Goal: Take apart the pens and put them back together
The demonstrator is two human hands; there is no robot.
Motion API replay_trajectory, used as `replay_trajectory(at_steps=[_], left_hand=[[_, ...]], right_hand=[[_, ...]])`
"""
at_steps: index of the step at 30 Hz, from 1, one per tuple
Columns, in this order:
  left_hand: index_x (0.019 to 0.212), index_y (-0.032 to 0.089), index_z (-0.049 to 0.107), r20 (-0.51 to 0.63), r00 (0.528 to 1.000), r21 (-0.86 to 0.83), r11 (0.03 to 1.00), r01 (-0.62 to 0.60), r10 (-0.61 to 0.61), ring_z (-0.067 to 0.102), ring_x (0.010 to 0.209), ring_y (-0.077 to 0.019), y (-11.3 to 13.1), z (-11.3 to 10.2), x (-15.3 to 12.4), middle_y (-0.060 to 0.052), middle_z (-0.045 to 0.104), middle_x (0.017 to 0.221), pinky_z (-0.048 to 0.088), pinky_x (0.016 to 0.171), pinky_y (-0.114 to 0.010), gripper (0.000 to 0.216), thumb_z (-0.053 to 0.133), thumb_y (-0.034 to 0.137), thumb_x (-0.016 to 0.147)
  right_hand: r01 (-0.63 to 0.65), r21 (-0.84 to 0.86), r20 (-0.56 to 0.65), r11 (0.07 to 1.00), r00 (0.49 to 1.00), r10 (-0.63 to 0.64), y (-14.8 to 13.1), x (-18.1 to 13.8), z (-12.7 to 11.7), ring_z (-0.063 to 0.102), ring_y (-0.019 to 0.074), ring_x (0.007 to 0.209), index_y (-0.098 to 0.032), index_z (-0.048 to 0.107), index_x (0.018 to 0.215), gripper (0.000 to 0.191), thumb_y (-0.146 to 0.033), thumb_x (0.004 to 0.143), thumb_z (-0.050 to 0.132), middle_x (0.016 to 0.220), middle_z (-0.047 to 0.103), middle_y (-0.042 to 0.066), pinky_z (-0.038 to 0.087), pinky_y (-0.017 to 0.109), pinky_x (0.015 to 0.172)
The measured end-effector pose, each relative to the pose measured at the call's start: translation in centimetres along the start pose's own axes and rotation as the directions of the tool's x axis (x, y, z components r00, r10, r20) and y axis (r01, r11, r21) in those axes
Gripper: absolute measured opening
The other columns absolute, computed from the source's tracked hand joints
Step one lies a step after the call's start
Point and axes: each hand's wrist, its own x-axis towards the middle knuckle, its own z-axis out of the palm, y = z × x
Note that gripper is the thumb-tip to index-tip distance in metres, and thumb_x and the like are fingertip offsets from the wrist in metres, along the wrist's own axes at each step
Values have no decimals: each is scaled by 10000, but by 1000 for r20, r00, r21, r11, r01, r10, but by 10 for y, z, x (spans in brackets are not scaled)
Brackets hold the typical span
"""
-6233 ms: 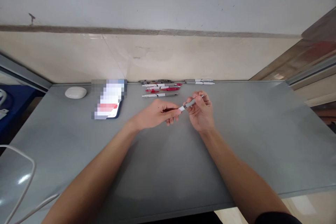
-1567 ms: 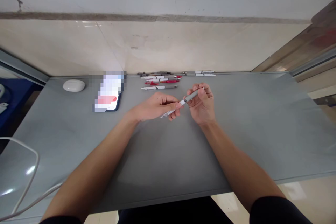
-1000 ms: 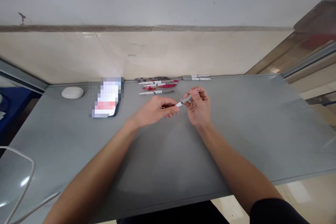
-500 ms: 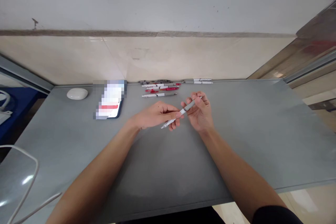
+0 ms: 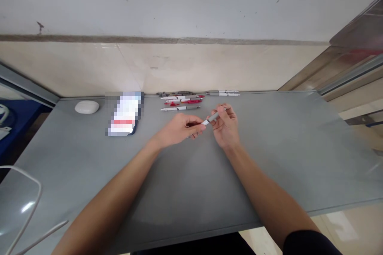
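Note:
A white pen with a grey grip (image 5: 213, 117) is held slantwise between my two hands, above the table. My left hand (image 5: 181, 130) is closed on its white barrel and covers much of that end. The fingers of my right hand (image 5: 226, 127) pinch the grey grip close to the tip. Behind the hands lies a similar white and grey pen (image 5: 180, 108). Beyond it is a group of red, white and dark pens (image 5: 182, 97), and to the right lie white and grey pens (image 5: 223, 93) against the wall.
A phone (image 5: 125, 113), its screen blurred out, lies on the grey table (image 5: 287, 151) to the left. A white mouse-like oval object (image 5: 86, 107) is farther left. A white cable (image 5: 38, 195) curves over the left front. The tiled wall (image 5: 209, 65) bounds the back edge.
My left hand now covers more of the pen's white rear end, which stuck out below the fingers before. Both hands still hold the pen. The view has shifted slightly.

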Motion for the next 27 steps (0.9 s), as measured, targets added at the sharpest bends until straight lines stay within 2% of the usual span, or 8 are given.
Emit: replay_trajectory(at_steps=[5, 10, 15, 18, 24, 27], left_hand=[[772, 151, 652, 90, 996, -83, 996, 33, -25, 605, 635, -110, 0, -6, -2, -15, 635, 711, 473, 611, -226, 331, 541, 440, 888], [821, 138, 662, 223, 970, -199, 969, 143, -98, 621, 675, -133, 3, -9, -5, -57, 663, 795, 499, 632, -254, 385, 553, 503, 871], [841, 141, 665, 307, 949, -257, 953, 162, -79, 627, 687, -134, 6, -8, -6, -55, 665, 815, 506, 654, -263, 368, 556, 491, 877], [821, 138, 661, 275, 958, -220, 965, 143, -79, 620, 684, -134, 5, -7, -5, -51, 655, 792, 501, 647, -260, 366, 563, 487, 871], [772, 152, 643, 95, 994, -79, 995, 52, -45, 590, 643, -112, -1, -5, -2, -21, 640, 726, 460, 608, -228, 325, 558, 448, 875], [777, 153, 658, 65, 997, -41, 999, 36, -33, 601, 649, -119, -3, -5, -1, -21, 640, 719, 447, 602, -226, 347, 537, 460, 885]], right_hand=[[-16, 23, 105, 1000, 994, 14, -1, 0, -4, 607, 60, 711, -258, 634, 809, 156, -274, 717, 759, 844, 580, -70, 600, 227, 661], [-52, 6, 160, 999, 986, 50, -3, -1, -6, 621, 74, 736, -267, 629, 788, 179, -301, 694, 777, 810, 593, -68, 601, 222, 664], [-109, 42, 204, 993, 974, 98, -4, -3, -5, 609, 62, 686, -263, 601, 758, 199, -321, 693, 780, 766, 576, -81, 600, 207, 648], [-102, 4, 181, 995, 978, 100, -4, -2, -5, 607, 61, 671, -255, 598, 760, 217, -322, 682, 788, 747, 563, -79, 596, 201, 629], [-50, -61, 48, 997, 997, 53, -2, 1, -4, 612, 55, 663, -230, 607, 771, 175, -263, 711, 768, 782, 575, -75, 591, 214, 632], [-44, -41, 44, 998, 998, 46, -1, 2, -4, 628, 61, 684, -241, 604, 765, 182, -261, 702, 774, 792, 595, -82, 592, 224, 654]])
